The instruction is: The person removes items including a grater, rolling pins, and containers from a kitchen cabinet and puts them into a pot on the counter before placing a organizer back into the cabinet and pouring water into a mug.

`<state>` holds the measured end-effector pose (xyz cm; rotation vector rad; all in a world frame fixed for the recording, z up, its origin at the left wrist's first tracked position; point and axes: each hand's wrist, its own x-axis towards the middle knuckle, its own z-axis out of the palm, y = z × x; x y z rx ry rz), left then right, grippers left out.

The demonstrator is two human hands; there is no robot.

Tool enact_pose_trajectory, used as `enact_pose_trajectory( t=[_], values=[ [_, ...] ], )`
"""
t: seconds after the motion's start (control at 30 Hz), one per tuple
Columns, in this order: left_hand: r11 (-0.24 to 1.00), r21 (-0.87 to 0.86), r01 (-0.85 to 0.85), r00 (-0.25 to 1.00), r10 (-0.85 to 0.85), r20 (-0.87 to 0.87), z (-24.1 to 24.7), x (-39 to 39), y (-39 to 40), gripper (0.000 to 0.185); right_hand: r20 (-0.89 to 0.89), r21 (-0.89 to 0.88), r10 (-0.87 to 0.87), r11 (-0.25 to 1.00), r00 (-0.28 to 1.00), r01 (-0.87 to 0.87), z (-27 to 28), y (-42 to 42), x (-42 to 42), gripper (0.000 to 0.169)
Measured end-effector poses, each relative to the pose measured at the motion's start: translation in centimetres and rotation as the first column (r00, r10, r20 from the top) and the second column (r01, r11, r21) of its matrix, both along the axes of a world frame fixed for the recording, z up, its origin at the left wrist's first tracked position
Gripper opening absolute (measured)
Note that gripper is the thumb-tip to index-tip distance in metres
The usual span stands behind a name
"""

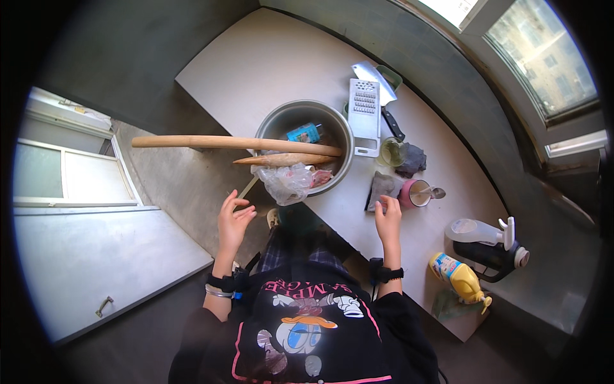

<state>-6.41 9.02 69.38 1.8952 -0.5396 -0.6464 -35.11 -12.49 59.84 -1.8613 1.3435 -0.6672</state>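
My left hand is raised with its fingers apart and holds nothing, left of a large metal pot. My right hand hangs over the counter with slightly curled, empty fingers, close to a folded grey cloth and a pink mug with a spoon in it. Two wooden rods, a long one and a shorter tapered one, lie across the pot. Inside it are a blue-labelled item and a red package; a clear plastic bag hangs over its rim.
On the counter lie a metal grater, a cleaver and a black-handled knife. Nearby are a glass and a dark cloth. At the right lie a spray bottle, a dark jug and a yellow pump bottle.
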Motion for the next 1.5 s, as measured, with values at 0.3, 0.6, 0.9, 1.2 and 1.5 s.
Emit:
enact_pose_trajectory(
  t=[0.3,0.6,0.9,1.2,1.5],
  values=[
    [0.992,0.125,0.002,0.962,-0.036,0.271,-2.3,6.0,-2.7,0.051,-0.014,-0.029,-0.001,1.000,1.000,0.000,2.5,1.6,1.5,0.019],
    [0.967,-0.254,-0.015,0.930,-0.080,-0.360,-8.6,12.6,-5.5,0.085,0.055,-0.108,0.084,0.991,0.995,-0.078,6.3,4.5,8.6,0.015],
    [0.906,-0.422,-0.023,0.777,-0.249,-0.578,-3.8,16.6,-6.2,0.070,-0.134,-0.269,0.426,0.854,0.895,-0.446,8.8,5.0,21.0,0.022],
    [0.910,-0.408,0.073,0.680,-0.345,-0.647,-3.8,17.2,-5.2,0.067,-0.363,-0.462,0.429,0.688,0.827,-0.559,4.0,4.6,29.8,0.023],
    [0.778,-0.430,0.457,0.702,-0.613,-0.363,2.0,15.1,-7.2,0.071,-0.123,-0.425,0.385,0.813,0.915,-0.399,8.7,2.3,29.4,0.044]
  ],
)
